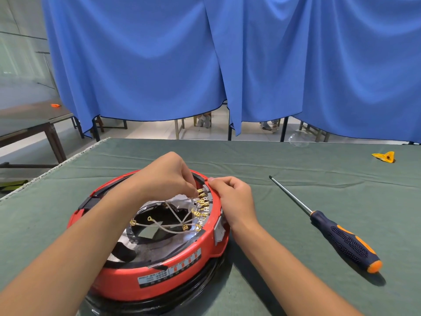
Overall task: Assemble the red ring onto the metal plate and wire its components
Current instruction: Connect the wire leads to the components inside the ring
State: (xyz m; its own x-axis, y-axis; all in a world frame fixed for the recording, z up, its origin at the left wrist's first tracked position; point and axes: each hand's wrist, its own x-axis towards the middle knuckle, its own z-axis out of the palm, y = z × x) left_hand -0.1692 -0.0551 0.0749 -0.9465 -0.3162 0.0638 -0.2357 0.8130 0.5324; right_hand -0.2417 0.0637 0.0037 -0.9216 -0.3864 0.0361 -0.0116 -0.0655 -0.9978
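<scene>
One red ring [159, 267], one screwdriver [328, 226], two hands.

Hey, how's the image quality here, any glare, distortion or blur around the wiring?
Head view: wide-angle bending at the edges; bright glare on the metal plate inside the red ring; soft shadow beside the screwdriver; brass terminals are fairly sharp.

Red ring [159, 267], green cloth [273, 160], seemingly brass terminals [201, 201]

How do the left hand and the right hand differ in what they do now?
The left hand reaches inside the red ring and pinches a brass terminal; the right hand grips the ring's outer rim. The left hand crosses over the ring; the right hand stays at its right side. Both have curled fingers and neither touches the screwdriver.
</scene>
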